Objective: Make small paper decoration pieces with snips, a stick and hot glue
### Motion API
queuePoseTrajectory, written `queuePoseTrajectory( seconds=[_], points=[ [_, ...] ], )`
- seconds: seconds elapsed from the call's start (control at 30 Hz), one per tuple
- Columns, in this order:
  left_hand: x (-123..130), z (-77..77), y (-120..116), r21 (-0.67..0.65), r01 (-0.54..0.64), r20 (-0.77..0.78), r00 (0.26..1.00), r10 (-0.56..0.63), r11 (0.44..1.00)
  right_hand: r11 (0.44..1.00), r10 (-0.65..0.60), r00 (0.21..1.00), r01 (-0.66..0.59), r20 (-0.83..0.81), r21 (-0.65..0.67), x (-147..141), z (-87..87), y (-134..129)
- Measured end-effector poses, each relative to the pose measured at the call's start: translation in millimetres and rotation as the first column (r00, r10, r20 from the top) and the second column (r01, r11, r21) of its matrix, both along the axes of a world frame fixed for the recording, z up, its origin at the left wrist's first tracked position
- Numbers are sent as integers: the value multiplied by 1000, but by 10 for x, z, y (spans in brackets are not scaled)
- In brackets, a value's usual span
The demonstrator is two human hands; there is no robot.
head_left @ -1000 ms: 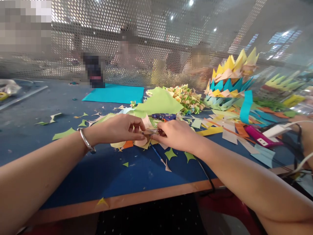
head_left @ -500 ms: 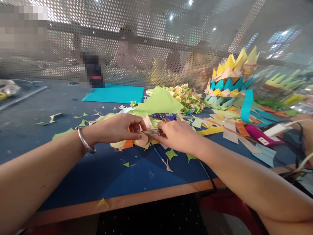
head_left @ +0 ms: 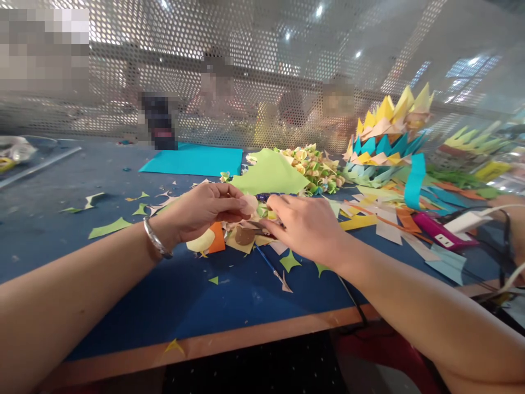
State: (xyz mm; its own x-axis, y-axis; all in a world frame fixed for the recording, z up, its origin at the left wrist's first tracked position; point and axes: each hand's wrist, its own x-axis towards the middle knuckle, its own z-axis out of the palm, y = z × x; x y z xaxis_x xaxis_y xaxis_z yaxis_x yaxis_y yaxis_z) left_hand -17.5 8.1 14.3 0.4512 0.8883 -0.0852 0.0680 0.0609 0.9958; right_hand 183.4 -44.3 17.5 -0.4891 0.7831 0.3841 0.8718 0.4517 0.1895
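My left hand (head_left: 213, 210) is closed in a pinch on a round, pale pink paper piece (head_left: 248, 204), held just above the paper scraps. My right hand (head_left: 303, 221) faces it with curled fingers, closed around something thin and dark that I cannot make out. Below the hands, a brown disc (head_left: 245, 236) lies on a yellow paper square (head_left: 238, 246), beside a cream paper circle (head_left: 200, 241) and an orange piece (head_left: 217, 238). A dark blue glue gun (head_left: 262, 196) lies behind the right hand, mostly hidden. A blue pen-like tool (head_left: 266, 258) rests in front.
Green sheets (head_left: 273, 172) and a pile of small curled paper pieces (head_left: 318, 167) lie behind. A turquoise sheet (head_left: 192, 160) is back left. A spiky paper crown (head_left: 385, 137) stands back right. A magenta power strip (head_left: 445, 232) with cables and another person's hand (head_left: 512, 210) are at right.
My left hand has lifted the pale paper circle up and slightly right, which uncovers the brown disc beneath. My right hand has shifted a little to the right.
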Motion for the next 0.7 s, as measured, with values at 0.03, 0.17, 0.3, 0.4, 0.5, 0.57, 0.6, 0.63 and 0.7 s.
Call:
queuePoseTrajectory(
  seconds=[0.03, 0.17, 0.3, 0.4, 0.5, 0.57, 0.6, 0.63, 0.7],
  points=[
    [10, 2, -10, -20, -1, 15, 1000, 1, 1000, 999, 42, 999, -41, -27, 36, 9, -7, 2],
    [41, 20, -51, -89, 22, 36, 999, -19, 996, 977, 194, 976, -184, -94, 104, 35, -43, 25],
    [46, 38, -76, -113, 23, 28, 999, -20, 993, 968, 247, 961, -239, -123, 73, 38, -59, 44],
    [46, 51, -96, -110, 58, 6, 998, -58, 992, 964, 265, 951, -259, -159, 55, 40, -66, 62],
    [53, 60, -123, -98, 84, -18, 996, -86, 992, 956, 293, 929, -287, -225, 60, 46, -80, 84],
    [60, 59, -135, -107, 93, -25, 995, -97, 990, 953, 302, 913, -297, -273, 59, 47, -87, 93],
    [62, 56, -138, -110, 96, -25, 995, -99, 989, 952, 302, 907, -300, -295, 56, 46, -89, 95],
    [64, 51, -138, -108, 100, -25, 994, -104, 989, 953, 299, 901, -300, -315, 49, 43, -90, 96],
    [68, 40, -138, -98, 112, -23, 993, -115, 989, 954, 289, 886, -299, -362, 28, 36, -86, 98]
  ],
)
